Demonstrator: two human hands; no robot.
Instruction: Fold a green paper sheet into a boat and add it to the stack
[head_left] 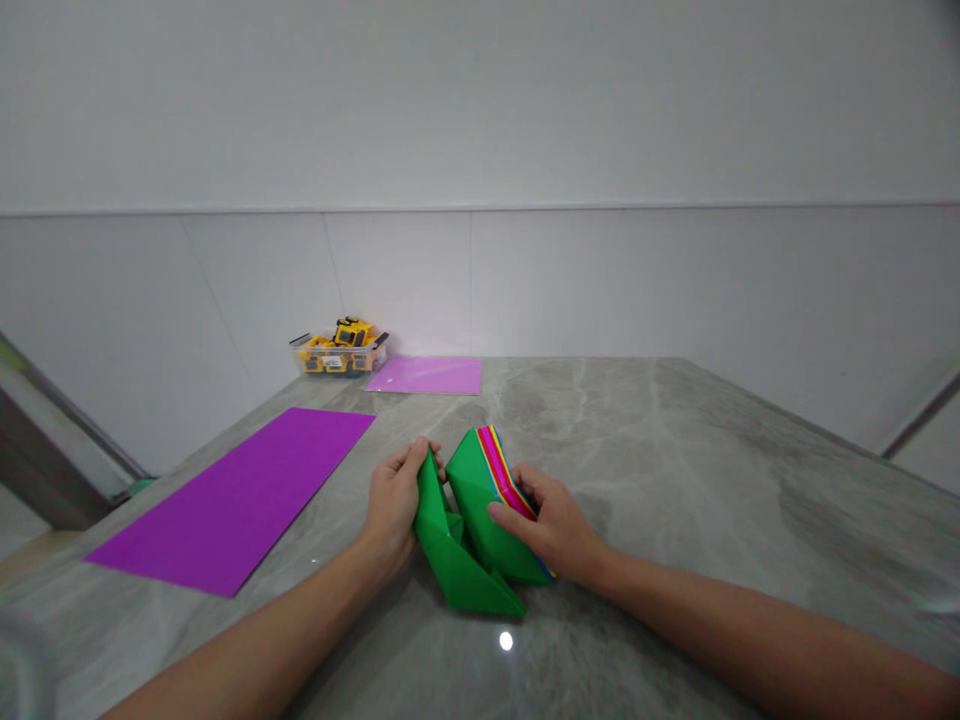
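Note:
A folded green paper piece (450,555) stands on the grey marble table (675,470) in front of me. My left hand (394,505) pinches its upper left flap, fingers closed on the paper. Right beside it is a stack of coloured paper sheets (495,480) with a green sheet on the outside and pink, red, yellow and blue edges showing. My right hand (551,525) grips that stack from the right, thumb on the green face and fingers on the coloured edges.
A large purple sheet (240,495) lies flat to the left. A smaller purple sheet (427,375) lies at the far edge, next to a clear box with yellow toy vehicles (341,350). White walls stand behind the table.

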